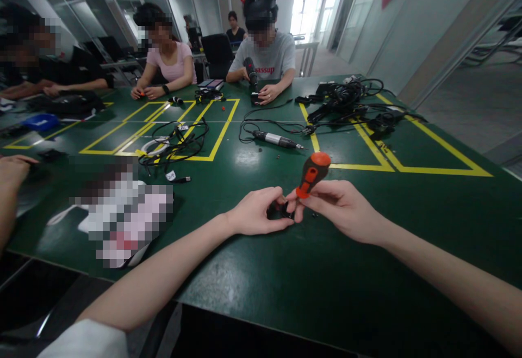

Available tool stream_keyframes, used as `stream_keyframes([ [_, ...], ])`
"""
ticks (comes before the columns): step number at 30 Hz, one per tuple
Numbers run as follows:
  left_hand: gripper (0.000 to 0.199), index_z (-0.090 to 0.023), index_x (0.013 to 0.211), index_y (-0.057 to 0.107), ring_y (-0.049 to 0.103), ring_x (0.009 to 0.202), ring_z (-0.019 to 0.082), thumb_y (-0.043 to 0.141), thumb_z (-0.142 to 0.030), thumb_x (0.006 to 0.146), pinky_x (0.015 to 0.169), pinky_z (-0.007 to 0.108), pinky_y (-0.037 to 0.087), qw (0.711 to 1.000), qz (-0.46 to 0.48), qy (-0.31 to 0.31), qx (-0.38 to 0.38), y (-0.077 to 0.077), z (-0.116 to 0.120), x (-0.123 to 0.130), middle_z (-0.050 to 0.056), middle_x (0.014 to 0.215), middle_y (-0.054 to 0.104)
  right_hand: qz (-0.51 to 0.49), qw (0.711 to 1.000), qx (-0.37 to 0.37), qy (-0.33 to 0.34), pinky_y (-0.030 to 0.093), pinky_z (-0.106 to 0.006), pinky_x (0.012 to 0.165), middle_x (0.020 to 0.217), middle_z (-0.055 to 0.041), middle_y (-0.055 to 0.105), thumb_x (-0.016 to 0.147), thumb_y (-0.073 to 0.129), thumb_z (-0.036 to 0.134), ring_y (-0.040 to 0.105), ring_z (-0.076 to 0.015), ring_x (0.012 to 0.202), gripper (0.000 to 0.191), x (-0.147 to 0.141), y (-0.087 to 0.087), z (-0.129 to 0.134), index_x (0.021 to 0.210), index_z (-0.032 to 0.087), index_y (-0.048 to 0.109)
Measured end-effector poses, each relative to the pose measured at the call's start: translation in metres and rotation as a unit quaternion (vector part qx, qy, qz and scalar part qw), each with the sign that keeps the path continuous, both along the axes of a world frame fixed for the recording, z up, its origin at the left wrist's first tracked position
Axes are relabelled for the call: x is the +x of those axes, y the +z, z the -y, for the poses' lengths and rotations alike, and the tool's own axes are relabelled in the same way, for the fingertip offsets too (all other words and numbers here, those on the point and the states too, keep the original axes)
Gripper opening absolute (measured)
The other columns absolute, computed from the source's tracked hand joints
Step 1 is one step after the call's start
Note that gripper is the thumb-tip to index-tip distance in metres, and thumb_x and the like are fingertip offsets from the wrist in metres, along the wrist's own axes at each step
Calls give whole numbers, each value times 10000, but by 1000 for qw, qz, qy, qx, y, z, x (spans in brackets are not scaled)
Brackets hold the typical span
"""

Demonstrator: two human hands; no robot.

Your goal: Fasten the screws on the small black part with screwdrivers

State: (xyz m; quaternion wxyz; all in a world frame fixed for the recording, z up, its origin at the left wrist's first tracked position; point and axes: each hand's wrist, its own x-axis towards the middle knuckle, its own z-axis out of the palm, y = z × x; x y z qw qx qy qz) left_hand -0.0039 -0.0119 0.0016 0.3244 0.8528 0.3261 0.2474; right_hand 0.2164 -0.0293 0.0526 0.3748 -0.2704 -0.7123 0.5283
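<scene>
Green table (261,287) underneath: cable heap (342,99) at the far right, corded driver (275,139) lying nearer, about mid-table, tip to the right. Right hand (350,208) pinches the screwdriver (313,176) low, around its collar, handle up and leaning right. Left hand (253,211) grips a small black part (277,211) between thumb and fingers; can't tell if it rests on the table, since fingers hide most of it. I'd keep the shaft square to the part, press light, turn slow, and mind the loose bits (315,215) near the right fingers
</scene>
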Motion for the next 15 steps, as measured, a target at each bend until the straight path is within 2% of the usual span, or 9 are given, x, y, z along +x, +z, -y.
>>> stream_keyframes([
  [4,280,-200,844,522,509,699,116,723,-393,869,648,258,406,1000,-8,3,7,0,0,0,-18,822,600,-21,1000,5,-17,621,-314,737,906,-72,794,897,803,459,730,-176,737,301,-1,-5,2,980,183,715],
  [9,299,-206,861,521,542,710,128,732,-418,866,660,264,416,1000,-22,5,8,0,-1,-1,-15,829,623,-17,999,-6,-32,624,-312,695,846,-79,801,890,803,475,720,-179,694,303,-2,-5,0,871,184,719],
  [15,281,-197,908,572,564,748,147,736,-421,864,697,280,429,1000,-20,2,12,-1,-1,-1,4,871,649,5,999,37,-35,599,-297,668,853,-66,769,892,789,514,673,-161,668,340,-1,3,-1,806,187,750],
])
